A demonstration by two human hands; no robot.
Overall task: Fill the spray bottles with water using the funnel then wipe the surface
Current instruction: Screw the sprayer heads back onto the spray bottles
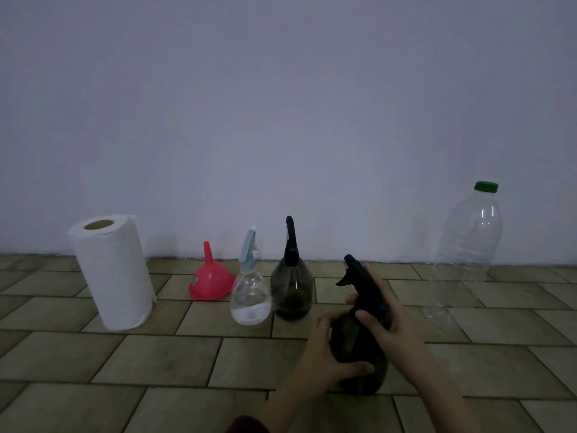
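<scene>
**Both hands on the nearest dark spray bottle**

The left hand (324, 348) curls round the rounded, smoky plastic belly of the near spray bottle (359, 354), which rests on the tiled floor (156, 354). The right hand (384, 317) grips its black trigger head (362, 282), thumb across the neck.

Behind, in a row near the wall: an upright, dimpled paper towel roll (115, 273); a glossy pink funnel (210, 281) standing mouth down, spout up; a clear, bulbous spray bottle (249, 292) with a pale blue trigger; a second smoky dark spray bottle (292, 289), just beside it. Well apart to the right stands a tall, ribbed, transparent water bottle (465, 254) with a green cap (485, 186).
</scene>
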